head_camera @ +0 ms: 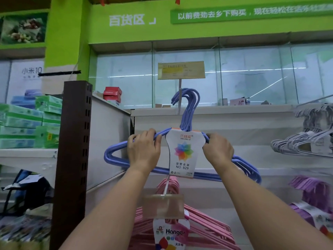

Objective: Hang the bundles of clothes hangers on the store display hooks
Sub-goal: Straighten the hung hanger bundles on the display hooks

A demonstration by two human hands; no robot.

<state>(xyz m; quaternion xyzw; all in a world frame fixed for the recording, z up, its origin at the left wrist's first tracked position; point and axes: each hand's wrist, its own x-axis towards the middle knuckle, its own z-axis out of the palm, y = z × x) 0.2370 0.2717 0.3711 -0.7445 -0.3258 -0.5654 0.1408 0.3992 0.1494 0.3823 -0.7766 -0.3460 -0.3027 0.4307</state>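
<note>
A person's two bare hands held up a bundle of blue clothes hangers [182,159] in front of a white store display wall [243,123]. The left hand [143,148] gripped the bundle's left shoulder, fingers curled over the top wire; the right hand [218,149] gripped the right shoulder the same way. A white cardboard label [183,152] wrapped the bundle's middle. The hanger hooks [187,101] rose beside a display hook [179,101] carrying a price tag holder [181,70] — whether they touched it was unclear. Below hung a pink hanger bundle [198,230]; grey hangers [304,141] and purple hangers [313,197] hung at right.
</note>
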